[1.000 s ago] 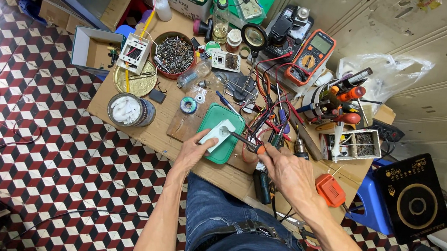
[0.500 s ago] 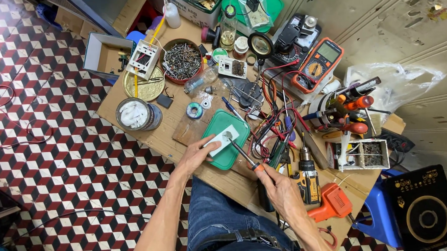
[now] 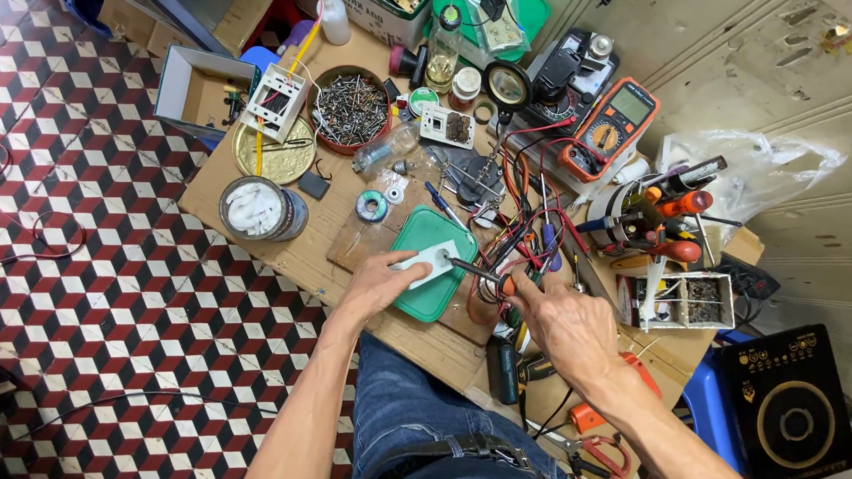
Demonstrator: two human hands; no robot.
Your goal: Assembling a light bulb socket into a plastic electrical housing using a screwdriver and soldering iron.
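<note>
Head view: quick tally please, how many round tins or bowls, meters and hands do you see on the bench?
Round tins or bowls: 3, screw bowl, brass dish, white-filled tin
Meters: 1, orange multimeter
Hands: 2, left hand, right hand
Total: 6

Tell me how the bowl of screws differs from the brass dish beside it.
The bowl of screws is reddish-brown, deep-walled and heaped with dark metal screws. The brass dish is yellow, shallow and flat, holds only a few small bits, and lies partly under a white switch frame. The bowl lies farther from the person's hands, the dish nearer the table's left edge. Both are round and neither is touched.
</note>
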